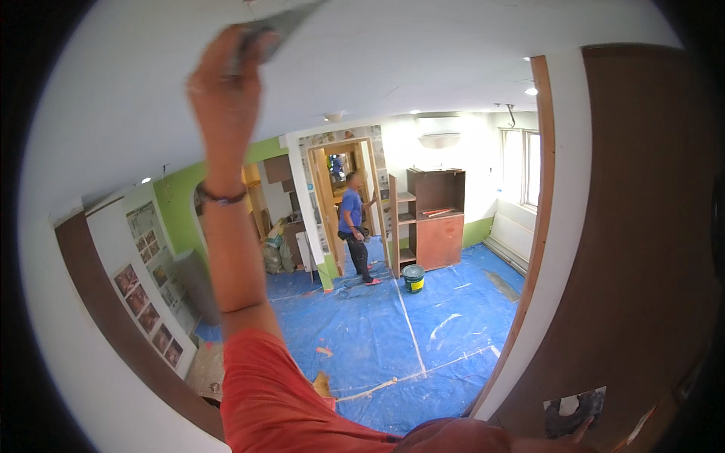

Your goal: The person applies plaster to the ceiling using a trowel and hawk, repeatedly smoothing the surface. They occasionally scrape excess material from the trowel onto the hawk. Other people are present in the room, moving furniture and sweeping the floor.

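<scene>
My left hand [230, 75], with a dark bracelet on the wrist, is raised high to the ceiling at the upper left. Its fingers are closed round the handle of a putty knife [296, 20], whose broad grey blade points up and right against the white ceiling [362, 68]. Hand and knife are somewhat blurred. Low at the right, a flat pale grey plate [594, 400] with a dark patch shows in front of the brown panel. Part of my right hand [583, 429] seems to grip its lower edge; most of that hand is hidden.
A blue sheet [340, 332] covers the floor. A person [352, 219] in a blue shirt stands by the doorway. Near them are a dark green bucket [413, 278] and a brown cabinet [439, 226]. A brown panel [649, 226] rises close on the right.
</scene>
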Tool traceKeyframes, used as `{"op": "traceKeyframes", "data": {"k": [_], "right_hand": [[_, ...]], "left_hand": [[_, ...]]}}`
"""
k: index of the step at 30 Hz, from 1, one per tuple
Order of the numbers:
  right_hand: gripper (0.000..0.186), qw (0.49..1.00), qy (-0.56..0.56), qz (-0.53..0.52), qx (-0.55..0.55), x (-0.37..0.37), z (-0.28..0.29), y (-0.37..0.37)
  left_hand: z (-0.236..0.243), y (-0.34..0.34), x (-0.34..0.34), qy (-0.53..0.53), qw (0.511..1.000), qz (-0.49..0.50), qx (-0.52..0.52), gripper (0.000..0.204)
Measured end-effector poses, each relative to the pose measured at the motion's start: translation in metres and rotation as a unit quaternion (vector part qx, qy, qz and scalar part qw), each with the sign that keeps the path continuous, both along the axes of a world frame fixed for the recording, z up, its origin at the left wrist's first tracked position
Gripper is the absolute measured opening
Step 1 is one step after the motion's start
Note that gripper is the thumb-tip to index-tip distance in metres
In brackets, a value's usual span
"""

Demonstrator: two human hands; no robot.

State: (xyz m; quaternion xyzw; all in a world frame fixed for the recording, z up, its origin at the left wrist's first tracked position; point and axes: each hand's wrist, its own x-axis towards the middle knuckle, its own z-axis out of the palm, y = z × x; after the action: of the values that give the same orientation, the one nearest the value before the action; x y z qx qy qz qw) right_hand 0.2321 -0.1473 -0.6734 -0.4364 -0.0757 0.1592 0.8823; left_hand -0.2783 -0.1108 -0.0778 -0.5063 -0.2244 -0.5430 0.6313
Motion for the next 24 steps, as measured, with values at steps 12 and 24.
{"op": "traceKeyframes", "data": {"k": [12,24], "right_hand": [[0.073,0.96,0.164,0.216,0.072,-0.07,0.032,0.061],[0.072,0.949,0.18,0.251,0.064,-0.065,0.04,0.051]], "left_hand": [[0.036,-0.061,0.008,0.122,0.965,0.209,0.098,0.01],[0.042,-0.015,-0.001,0.064,0.935,0.346,0.041,0.018]]}}
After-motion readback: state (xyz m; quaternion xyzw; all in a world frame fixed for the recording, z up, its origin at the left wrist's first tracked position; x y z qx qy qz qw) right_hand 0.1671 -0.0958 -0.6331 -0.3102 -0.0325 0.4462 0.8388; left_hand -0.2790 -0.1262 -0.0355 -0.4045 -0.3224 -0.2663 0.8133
